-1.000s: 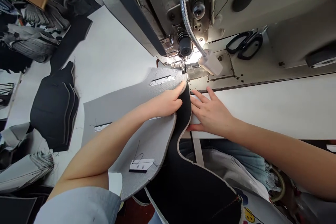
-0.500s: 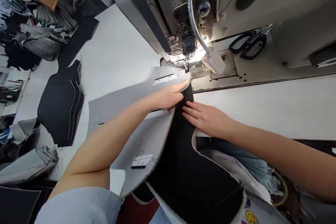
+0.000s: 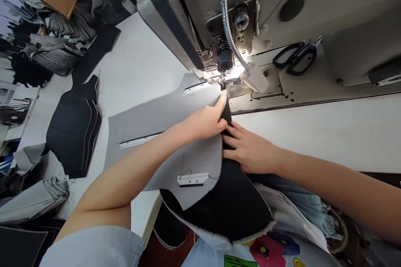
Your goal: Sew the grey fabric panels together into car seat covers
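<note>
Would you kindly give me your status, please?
Left hand on grey panel, near presser foot. Right hand spread on black piece. Scissors on machine bed, apart from both pieces.

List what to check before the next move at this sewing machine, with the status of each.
1. Gray panel fed up to the needle area: ok.
2. Needle area lit: ok, the small lamp hangs beside it and the spot is bright.
3. Left hand well back from the needle area: not ok in my view, its index finger points right up to it.
4. Right hand on the black panel, fingers spread: ok.
5. Scissors away from both panels: ok, they lie on the machine bed.
6. Panel edges matched at the needle: cannot tell, too small to read.
</note>
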Demonstrator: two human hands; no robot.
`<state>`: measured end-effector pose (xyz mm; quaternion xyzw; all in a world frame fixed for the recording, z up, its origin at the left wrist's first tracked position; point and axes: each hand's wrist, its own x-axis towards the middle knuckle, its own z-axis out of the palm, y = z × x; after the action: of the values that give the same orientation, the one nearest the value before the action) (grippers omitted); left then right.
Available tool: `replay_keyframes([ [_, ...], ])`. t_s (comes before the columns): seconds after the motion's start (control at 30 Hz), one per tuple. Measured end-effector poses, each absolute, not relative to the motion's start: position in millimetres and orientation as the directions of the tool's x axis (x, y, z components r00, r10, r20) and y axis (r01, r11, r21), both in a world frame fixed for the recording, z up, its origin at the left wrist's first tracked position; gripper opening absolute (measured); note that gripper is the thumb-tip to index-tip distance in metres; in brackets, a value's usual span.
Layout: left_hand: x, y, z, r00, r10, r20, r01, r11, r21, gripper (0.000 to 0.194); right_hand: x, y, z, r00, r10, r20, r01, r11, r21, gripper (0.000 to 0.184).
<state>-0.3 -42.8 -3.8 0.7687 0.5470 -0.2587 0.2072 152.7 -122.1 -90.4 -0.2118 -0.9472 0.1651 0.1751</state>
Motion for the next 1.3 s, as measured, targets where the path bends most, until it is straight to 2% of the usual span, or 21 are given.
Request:
replay_keyframes([
  [0.07,-5.8,-43.9,0.4,0.303,0.704,-0.642,0.942,-0.321,0.092,0.081,145.4,-132.3,-89.1,-0.855,0.453,0.253,0.329,0.850,-0.411,0.049],
  [0.17,-10.2,-42.7,-0.6,0.356,0.710,-0.607,0.933,-0.312,0.182,0.074,134.6,-145.5,-92.0,-0.859,0.425,0.284,0.334,0.887,-0.320,0.040],
  [0.23,-8.4,-41.9,-4.0,0.335,0.718,-0.611,0.940,-0.297,0.165,0.073,132.3,-148.8,-94.5,-0.863,0.408,0.297,0.329,0.901,-0.282,0.039],
  [0.4,2.7,-40.7,-10.9,0.280,0.741,-0.610,0.955,-0.282,0.096,0.075,142.4,-139.8,-94.1,-0.885,0.380,0.271,0.298,0.907,-0.298,0.043],
  [0.6,14.5,-41.4,-14.1,0.253,0.808,-0.531,0.941,-0.334,-0.060,0.076,151.8,-121.5,-92.1,-0.911,0.364,0.192,0.266,0.877,-0.400,0.037],
  [0.7,14.2,-50.8,-9.6,0.285,0.797,-0.533,0.914,-0.393,-0.098,0.081,153.8,-116.6,-90.2,-0.909,0.373,0.187,0.257,0.854,-0.452,0.042],
  [0.8,4.9,-59.7,-2.9,0.264,0.742,-0.616,0.912,-0.400,-0.091,0.084,149.3,-121.1,-86.0,-0.916,0.355,0.189,0.216,0.830,-0.514,0.051],
  [0.9,-9.8,-60.4,-2.0,0.273,0.716,-0.642,0.939,-0.344,0.015,0.074,134.8,-134.3,-82.9,-0.866,0.466,0.183,0.287,0.761,-0.582,0.051],
  [1.0,-20.2,-57.2,-8.2,0.297,0.737,-0.607,0.950,-0.293,0.109,0.070,122.8,-145.3,-83.7,-0.843,0.503,0.189,0.326,0.758,-0.565,0.047],
  [1.1,-21.2,-57.4,-14.6,0.276,0.756,-0.593,0.958,-0.264,0.109,0.073,126.4,-146.8,-87.2,-0.876,0.446,0.185,0.305,0.809,-0.503,0.045],
  [1.2,-15.1,-58.3,-15.6,0.270,0.754,-0.599,0.959,-0.268,0.095,0.074,139.8,-141.9,-91.0,-0.894,0.416,0.167,0.286,0.816,-0.503,0.048],
  [1.3,-6.0,-54.5,-13.1,0.232,0.759,-0.608,0.959,-0.285,0.010,0.074,150.9,-133.8,-94.4,-0.891,0.420,0.169,0.278,0.803,-0.528,0.052],
])
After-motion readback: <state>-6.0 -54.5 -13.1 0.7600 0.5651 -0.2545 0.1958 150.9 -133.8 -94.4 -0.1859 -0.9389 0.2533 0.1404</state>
